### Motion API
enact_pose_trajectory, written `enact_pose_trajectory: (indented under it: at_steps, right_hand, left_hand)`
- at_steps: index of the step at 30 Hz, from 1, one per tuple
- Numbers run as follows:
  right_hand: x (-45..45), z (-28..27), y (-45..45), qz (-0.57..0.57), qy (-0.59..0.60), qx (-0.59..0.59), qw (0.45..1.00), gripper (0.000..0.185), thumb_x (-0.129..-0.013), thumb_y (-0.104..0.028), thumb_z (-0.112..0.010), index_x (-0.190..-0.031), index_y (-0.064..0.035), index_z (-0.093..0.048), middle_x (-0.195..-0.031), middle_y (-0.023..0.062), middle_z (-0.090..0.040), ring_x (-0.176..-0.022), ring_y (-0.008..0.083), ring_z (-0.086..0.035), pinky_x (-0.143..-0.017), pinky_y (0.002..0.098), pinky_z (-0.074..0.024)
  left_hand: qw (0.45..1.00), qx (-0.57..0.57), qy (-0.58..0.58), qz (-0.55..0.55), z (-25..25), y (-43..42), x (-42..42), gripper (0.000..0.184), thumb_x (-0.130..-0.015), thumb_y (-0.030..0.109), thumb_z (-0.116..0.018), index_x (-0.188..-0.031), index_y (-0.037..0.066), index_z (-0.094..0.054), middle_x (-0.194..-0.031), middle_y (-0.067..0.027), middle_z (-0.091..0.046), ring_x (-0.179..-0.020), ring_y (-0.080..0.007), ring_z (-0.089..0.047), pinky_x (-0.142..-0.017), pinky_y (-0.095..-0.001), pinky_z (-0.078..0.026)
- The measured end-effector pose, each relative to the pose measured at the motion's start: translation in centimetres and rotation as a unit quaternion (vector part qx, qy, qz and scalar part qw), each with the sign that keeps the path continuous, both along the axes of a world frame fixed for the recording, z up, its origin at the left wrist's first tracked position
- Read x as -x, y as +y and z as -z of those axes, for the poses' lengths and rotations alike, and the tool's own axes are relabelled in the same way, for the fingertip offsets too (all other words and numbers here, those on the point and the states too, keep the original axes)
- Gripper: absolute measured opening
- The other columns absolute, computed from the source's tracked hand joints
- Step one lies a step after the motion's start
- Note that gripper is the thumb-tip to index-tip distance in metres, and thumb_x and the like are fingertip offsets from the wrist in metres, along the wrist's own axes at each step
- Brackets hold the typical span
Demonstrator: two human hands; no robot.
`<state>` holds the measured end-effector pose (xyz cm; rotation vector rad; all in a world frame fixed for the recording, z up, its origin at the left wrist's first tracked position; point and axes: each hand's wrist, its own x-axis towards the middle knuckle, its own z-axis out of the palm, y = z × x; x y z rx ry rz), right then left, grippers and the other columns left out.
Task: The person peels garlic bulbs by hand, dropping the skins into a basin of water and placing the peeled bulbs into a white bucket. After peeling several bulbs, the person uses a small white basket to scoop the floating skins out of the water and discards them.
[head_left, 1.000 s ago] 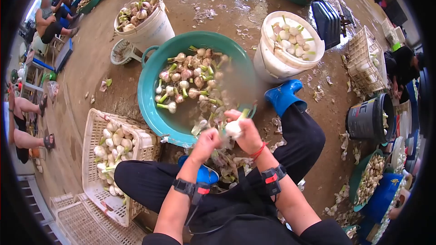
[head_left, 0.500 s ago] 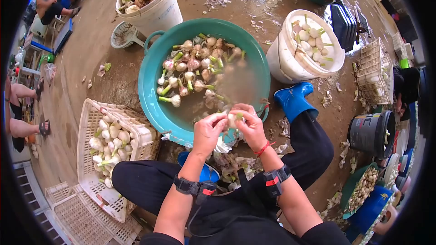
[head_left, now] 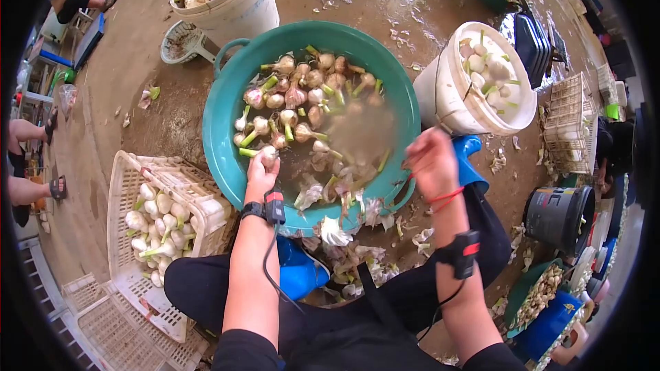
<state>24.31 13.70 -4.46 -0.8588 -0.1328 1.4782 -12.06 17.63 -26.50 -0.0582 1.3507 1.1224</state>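
Observation:
Garlic bulbs with green stems lie in a green tub of murky water. At the tub's near left side, my left hand has its fingers closed round a garlic bulb. My right hand is raised over the tub's right rim, blurred by motion, and its fingers are too smeared to read. Beyond it stands a white bucket with pale peeled bulbs. Loose skins hang at the tub's near edge.
A white crate of clean bulbs stands at the left. Another white bucket of unpeeled garlic and a scoop are behind the tub. At the right are a black bucket and another crate. People sit at both sides.
My hands have moved apart: the left went left to a bulb in the tub and closed on it, the right went up and right. The peeled bulb between them is gone from there.

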Motion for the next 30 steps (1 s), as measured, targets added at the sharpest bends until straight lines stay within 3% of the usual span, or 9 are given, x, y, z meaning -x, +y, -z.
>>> enact_pose_trajectory:
  at_steps: [3, 6, 17, 19, 20, 22, 24, 28, 30]
  right_hand:
    - [6.0, 2.3, -2.0, -0.216, -0.297, 0.121, 0.922, 0.027, -0.084, -0.024, -0.061, -0.099, -0.0021, -0.058, -0.085, 0.0046, -0.060, -0.067, 0.0119, -0.055, -0.065, 0.0266, -0.0472]
    - [11.4, 4.7, -4.5, -0.184, -0.570, -0.071, 0.798, 0.054, -0.074, -0.017, -0.071, -0.120, 0.0000, -0.048, -0.117, 0.0169, -0.049, -0.112, 0.0274, -0.047, -0.093, 0.0356, -0.0398]
    - [10.3, -0.5, -10.2, -0.187, -0.679, -0.119, 0.700, 0.052, -0.063, -0.015, -0.078, -0.109, -0.0045, -0.056, -0.109, 0.0144, -0.050, -0.095, 0.0271, -0.056, -0.078, 0.0338, -0.0478]
    - [9.3, 1.0, -10.8, -0.216, -0.358, -0.024, 0.908, 0.043, -0.078, -0.023, -0.069, -0.112, -0.0043, -0.053, -0.112, 0.0131, -0.051, -0.094, 0.0224, -0.056, -0.075, 0.0313, -0.0487]
    - [8.8, 0.8, -11.0, -0.213, -0.359, -0.027, 0.908, 0.043, -0.078, -0.023, -0.069, -0.112, -0.0043, -0.053, -0.112, 0.0131, -0.051, -0.094, 0.0224, -0.056, -0.075, 0.0313, -0.0487]
    - [8.2, 0.4, -11.3, -0.242, 0.020, 0.059, 0.968, 0.039, -0.091, -0.034, -0.051, -0.116, -0.0042, -0.049, -0.108, 0.0110, -0.054, -0.089, 0.0188, -0.057, -0.072, 0.0289, -0.0491]
    - [8.9, -0.2, -11.6, -0.222, -0.087, 0.032, 0.971, 0.041, -0.095, -0.038, -0.040, -0.118, -0.0050, -0.045, -0.101, 0.0096, -0.057, -0.083, 0.0174, -0.059, -0.068, 0.0269, -0.0487]
    - [6.9, 0.2, -11.5, -0.360, 0.157, -0.079, 0.916, 0.057, -0.091, -0.057, -0.032, -0.119, -0.0081, -0.042, -0.098, 0.0056, -0.058, -0.074, 0.0169, -0.057, -0.068, 0.0281, -0.0481]
    - [7.7, -3.1, -11.6, -0.353, 0.038, 0.078, 0.932, 0.060, -0.090, -0.061, -0.028, -0.120, -0.0105, -0.040, -0.099, 0.0048, -0.057, -0.073, 0.0163, -0.055, -0.065, 0.0282, -0.0470]
  left_hand:
    - [0.997, -0.012, -0.028, 0.075, -5.5, -1.5, -4.3, 0.018, -0.087, 0.016, -0.045, -0.102, 0.012, -0.053, -0.091, -0.0068, -0.060, -0.079, -0.0220, -0.059, -0.064, -0.0357, -0.054]
    - [0.975, -0.087, -0.047, 0.200, -14.9, -6.2, -9.4, 0.029, -0.090, 0.015, -0.045, -0.116, 0.006, -0.052, -0.106, -0.0068, -0.060, -0.089, -0.0179, -0.061, -0.074, -0.0299, -0.051]
    - [0.917, -0.165, 0.204, 0.300, -21.0, -10.4, -12.3, 0.017, -0.078, 0.001, -0.055, -0.093, -0.003, -0.059, -0.078, -0.0036, -0.062, -0.064, -0.0069, -0.058, -0.056, -0.0199, -0.049]
    - [0.943, -0.138, 0.104, 0.283, -21.9, -10.6, -11.9, 0.015, -0.078, 0.002, -0.055, -0.093, -0.001, -0.060, -0.077, -0.0024, -0.061, -0.064, -0.0070, -0.057, -0.056, -0.0196, -0.049]
    - [0.960, -0.106, 0.004, 0.261, -22.6, -10.5, -11.9, 0.014, -0.079, 0.003, -0.055, -0.092, 0.000, -0.060, -0.077, -0.0011, -0.060, -0.065, -0.0070, -0.057, -0.056, -0.0193, -0.049]
    - [0.959, -0.107, -0.045, 0.259, -23.7, -10.9, -12.4, 0.014, -0.080, 0.005, -0.056, -0.093, 0.003, -0.059, -0.078, -0.0004, -0.060, -0.067, -0.0075, -0.058, -0.057, -0.0183, -0.049]
    - [0.958, -0.095, 0.044, 0.267, -25.4, -11.4, -13.6, 0.013, -0.081, 0.006, -0.055, -0.093, 0.004, -0.056, -0.080, -0.0010, -0.061, -0.064, -0.0065, -0.057, -0.051, -0.0163, -0.045]
    - [0.913, -0.198, -0.083, 0.348, -26.3, -11.8, -12.6, 0.014, -0.079, 0.004, -0.055, -0.093, 0.004, -0.054, -0.074, -0.0015, -0.058, -0.060, -0.0063, -0.054, -0.050, -0.0197, -0.045]
    - [0.925, -0.214, -0.079, 0.305, -25.0, -12.3, -13.5, 0.012, -0.077, 0.002, -0.054, -0.089, 0.004, -0.055, -0.071, -0.0016, -0.057, -0.053, -0.0050, -0.050, -0.045, -0.0194, -0.042]
